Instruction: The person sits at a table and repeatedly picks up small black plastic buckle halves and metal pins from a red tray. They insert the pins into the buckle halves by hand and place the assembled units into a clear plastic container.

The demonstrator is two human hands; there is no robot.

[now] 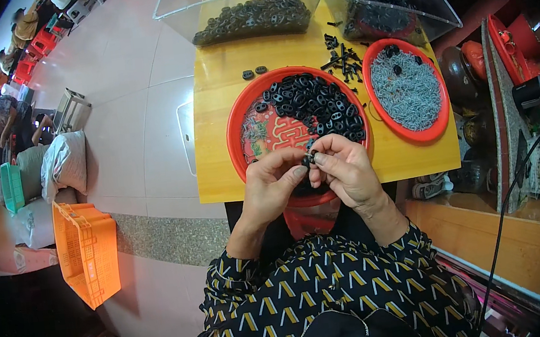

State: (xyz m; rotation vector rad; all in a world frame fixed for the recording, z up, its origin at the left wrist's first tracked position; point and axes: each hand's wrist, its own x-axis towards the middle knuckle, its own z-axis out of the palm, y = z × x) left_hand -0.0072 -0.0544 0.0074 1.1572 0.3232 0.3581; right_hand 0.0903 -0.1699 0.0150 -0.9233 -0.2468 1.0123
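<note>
My left hand (274,180) and my right hand (351,172) meet over the near part of a round red tray (235,139). Both are closed in a pinch, fingertips together around a small black plastic piece (309,160). The fingers cover much of it, so its full shape is hidden. Under and beyond my hands, the tray holds a heap of black oval pieces with two holes (315,101). Some small clear and greenish bits (254,130) lie at its left side.
On the yellow table (218,174), a red tray of silvery screws (407,91) stands to the right. Black screw-like parts (345,60) lie loose near it. Two clear bins (248,19) of black pieces stand at the back. An orange crate (88,253) is on the floor at left; people are farther off.
</note>
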